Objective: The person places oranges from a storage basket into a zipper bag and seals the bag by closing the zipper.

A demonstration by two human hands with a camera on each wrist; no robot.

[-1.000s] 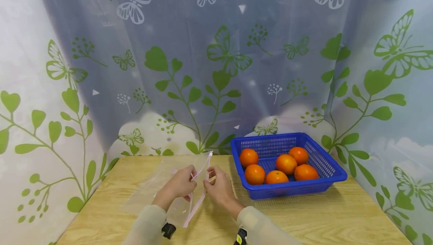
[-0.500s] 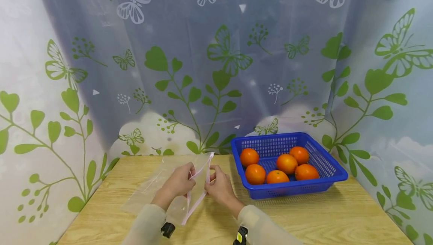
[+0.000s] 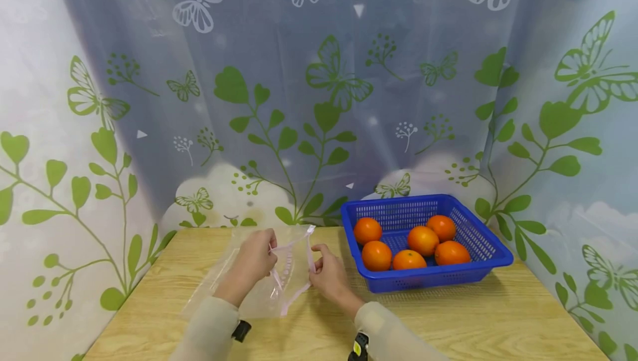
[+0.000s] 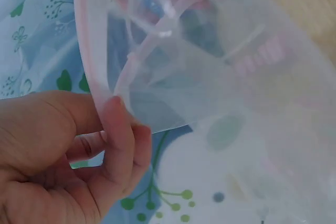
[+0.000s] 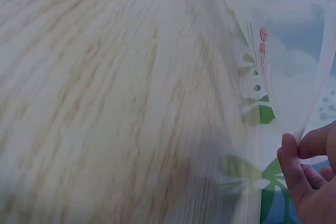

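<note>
Pink-edged bag (image 3: pixel 293 266) gapes between left hand (image 3: pixel 256 256), right hand (image 3: pixel 329 275); basket (image 3: pixel 428 279) near latter.

Pink-edged bag (image 3: pixel 264 297) (otherwise colourless), blue basket (image 3: pixel 431 280), orange fruit (image 3: pixel 422 241), butterfly-patterned curtain (image 3: pixel 319 101).

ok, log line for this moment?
left grip: pinches bag edge | right grip: pinches opposite edge | bag: mouth open | six oranges: in basket

Bag (image 3: pixel 269 301) on table (image 3: pixel 309 341), left of basket (image 3: pixel 423 283); oranges (image 3: pixel 422 241) in basket; curtain (image 3: pixel 274 45) behind; right hand (image 3: pixel 329 276) between bag and basket.
</note>
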